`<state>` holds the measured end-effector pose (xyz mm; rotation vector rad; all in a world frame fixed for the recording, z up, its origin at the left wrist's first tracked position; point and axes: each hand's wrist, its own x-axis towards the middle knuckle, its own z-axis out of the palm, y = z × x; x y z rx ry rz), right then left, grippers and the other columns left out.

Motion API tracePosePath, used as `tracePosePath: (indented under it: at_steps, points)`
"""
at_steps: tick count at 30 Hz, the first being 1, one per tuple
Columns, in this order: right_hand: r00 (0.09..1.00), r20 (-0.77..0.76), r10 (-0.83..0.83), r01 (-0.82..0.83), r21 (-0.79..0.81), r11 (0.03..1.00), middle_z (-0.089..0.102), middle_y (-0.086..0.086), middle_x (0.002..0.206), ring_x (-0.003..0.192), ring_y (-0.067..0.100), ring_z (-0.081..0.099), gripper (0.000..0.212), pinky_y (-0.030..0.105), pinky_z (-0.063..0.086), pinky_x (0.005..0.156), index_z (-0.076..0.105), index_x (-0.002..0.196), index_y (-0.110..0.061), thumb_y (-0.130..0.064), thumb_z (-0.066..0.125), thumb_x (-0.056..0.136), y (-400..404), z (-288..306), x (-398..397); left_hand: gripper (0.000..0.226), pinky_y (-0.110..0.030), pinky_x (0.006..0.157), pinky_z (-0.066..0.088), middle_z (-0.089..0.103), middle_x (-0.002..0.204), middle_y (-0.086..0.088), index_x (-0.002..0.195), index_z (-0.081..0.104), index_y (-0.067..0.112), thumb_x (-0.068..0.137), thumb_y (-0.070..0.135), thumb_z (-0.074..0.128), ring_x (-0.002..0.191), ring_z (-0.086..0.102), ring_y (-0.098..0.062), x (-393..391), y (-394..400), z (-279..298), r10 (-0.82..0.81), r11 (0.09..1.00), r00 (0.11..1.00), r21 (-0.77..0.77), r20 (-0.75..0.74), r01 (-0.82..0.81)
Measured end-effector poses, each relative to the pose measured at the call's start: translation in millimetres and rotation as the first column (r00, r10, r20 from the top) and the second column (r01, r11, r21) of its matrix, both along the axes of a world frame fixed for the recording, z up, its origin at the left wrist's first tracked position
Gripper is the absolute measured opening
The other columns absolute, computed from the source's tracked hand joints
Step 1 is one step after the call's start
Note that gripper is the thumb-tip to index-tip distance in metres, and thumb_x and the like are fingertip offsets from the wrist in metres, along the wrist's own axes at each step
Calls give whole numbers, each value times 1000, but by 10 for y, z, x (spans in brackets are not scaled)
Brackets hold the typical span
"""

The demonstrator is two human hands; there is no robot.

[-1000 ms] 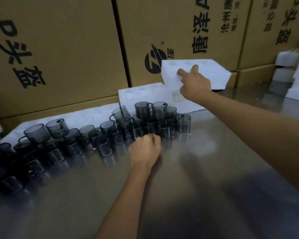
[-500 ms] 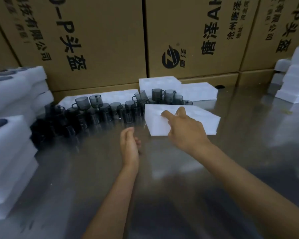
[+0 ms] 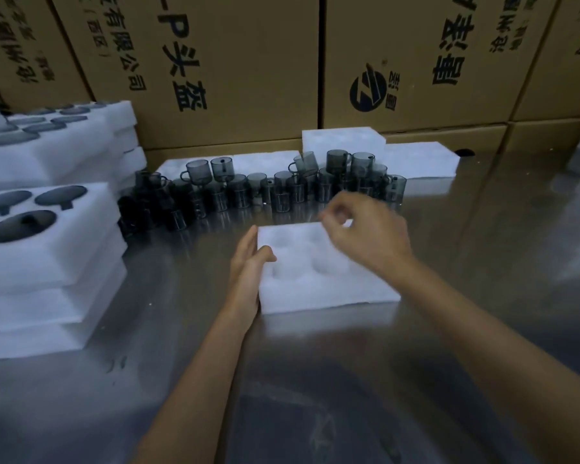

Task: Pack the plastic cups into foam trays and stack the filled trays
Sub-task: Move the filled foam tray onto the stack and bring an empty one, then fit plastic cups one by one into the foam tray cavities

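An empty foam tray lies flat on the metal table, directly in front of the person, its round pockets facing up and all unfilled. The left hand stands on edge against the tray's left side, fingers straight and together, thumb resting on the tray's top surface; it grips nothing. The right hand is raised over the tray's far right corner, blurred, fingers loosely curled with thumb and forefinger close together. No object is seen between them, but whether they touch the foam cannot be told.

The plastic cups (dark, translucent, each with a handle) stand crowded in a long row just behind the tray, well apart from both hands; several are perched on top of others, and one near the row's middle sits tilted. Behind the row lie more empty foam trays, flat against the base of the cardboard boxes, which bear printed characters and a round logo.

At the left edge of the table stands a stack of filled trays, the uppermost showing dark round items set in its pockets. A second stack of filled trays stands behind it, nearer the boxes
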<state>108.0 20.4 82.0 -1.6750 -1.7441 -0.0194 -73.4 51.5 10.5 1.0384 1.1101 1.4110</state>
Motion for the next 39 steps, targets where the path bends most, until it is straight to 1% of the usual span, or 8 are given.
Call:
tracePosePath:
  at_steps: [4, 9, 13, 19, 26, 30, 35, 39]
  points:
    - [977, -140, -160, 136, -166, 977, 61, 2, 118, 105, 28, 60, 34, 39, 50, 85, 55, 126, -22, -27, 55, 93, 707, -54, 437, 49, -22, 86, 54, 63, 130, 8, 136, 59, 22, 90, 5, 59, 112, 64, -5, -29, 210, -56, 16, 1000, 995, -27, 96, -13]
    - [965, 80, -251, 262, -200, 944, 46, 17, 138, 130, 36, 39, 48, 45, 39, 99, 46, 138, -14, -18, 53, 91, 1523, -103, 746, 21, -18, 76, 53, 70, 110, -1, 113, 67, 20, 99, 14, 52, 103, 66, -12, -7, 660, -57, 133, 991, 983, 2, 123, -134]
    - [950, 195, -242, 283, -224, 932, 41, 18, 146, 137, 37, 31, 59, 48, 30, 109, 38, 147, -14, -14, 52, 89, 2069, -39, 838, 18, -29, 102, 46, 66, 120, -5, 107, 65, 21, 100, 16, 49, 120, 59, -19, 16, 1056, -47, 170, 985, 984, 24, 46, -171]
    - [888, 286, -359, 424, -211, 881, 54, 20, 128, 126, 41, 40, 32, 44, 33, 104, 57, 121, -5, -18, 54, 91, 2555, -94, 911, 24, -25, 97, 47, 70, 115, -1, 100, 70, 24, 99, 14, 49, 115, 62, -10, 9, 1298, -110, 118, 992, 992, 44, -43, -116]
    - [911, 5, -412, 412, -17, 911, 59, 20, 121, 115, 42, 51, 27, 44, 42, 94, 57, 116, -4, -11, 55, 90, 2312, -16, 776, 15, -22, 86, 49, 75, 110, -1, 96, 76, 21, 90, 16, 62, 110, 67, -13, -2, 1255, -81, -36, 998, 997, 44, -67, 39]
    - [956, -206, -210, 232, 85, 969, 65, 8, 103, 98, 31, 59, 17, 34, 44, 78, 63, 106, -11, -13, 52, 92, 1732, 145, 565, 36, -35, 94, 53, 75, 109, -2, 101, 77, 27, 68, 41, 74, 102, 70, -16, -43, 1120, 2, -287, 956, 936, 0, -205, 293]
    - [909, -413, 52, -11, 100, 995, 60, -15, 64, 63, 4, 55, 7, 21, 42, 58, 58, 74, -26, -25, 58, 81, 746, 185, 135, 33, -45, 108, 47, 73, 117, 5, 116, 73, 26, 83, 25, 73, 110, 68, -16, -147, 951, 92, -387, 921, 892, -45, -234, 388]
    - [818, -572, 66, -74, 10, 997, 65, -7, 71, 67, 4, 53, 8, 23, 42, 65, 62, 75, -17, -19, 64, 83, 331, -3, -37, 51, -40, 103, 50, 70, 121, 2, 124, 66, 29, 75, 20, 76, 110, 68, -20, -194, 650, 80, -408, 912, 892, -44, -196, 408]
